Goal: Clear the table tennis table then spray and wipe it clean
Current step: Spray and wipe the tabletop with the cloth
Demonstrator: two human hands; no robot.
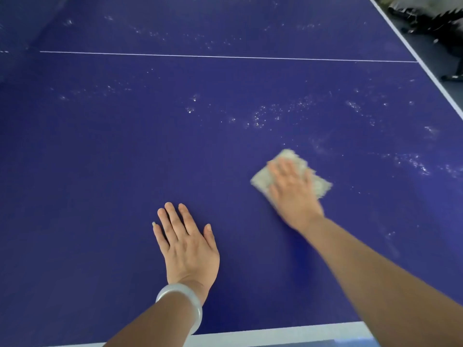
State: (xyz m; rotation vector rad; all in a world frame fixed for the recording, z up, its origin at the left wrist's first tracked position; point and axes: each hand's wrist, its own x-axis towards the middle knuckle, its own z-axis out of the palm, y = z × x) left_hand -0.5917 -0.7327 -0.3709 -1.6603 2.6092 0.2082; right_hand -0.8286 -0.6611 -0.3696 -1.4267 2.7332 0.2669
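Matt blue table top (100, 171) speckled with wet droplets (260, 116); fuzzy pale cloth (318, 181); smooth glossy bangle (198, 309).

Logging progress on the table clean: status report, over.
Left hand flat on table. Right hand pressing cloth, blurred. Spray droplets beyond the cloth. Nothing blocking.

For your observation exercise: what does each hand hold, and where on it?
Nothing is gripped. The right hand presses flat on the cloth's middle; the left hand rests on the table.

Head view, looking down (close) over table (100, 171)
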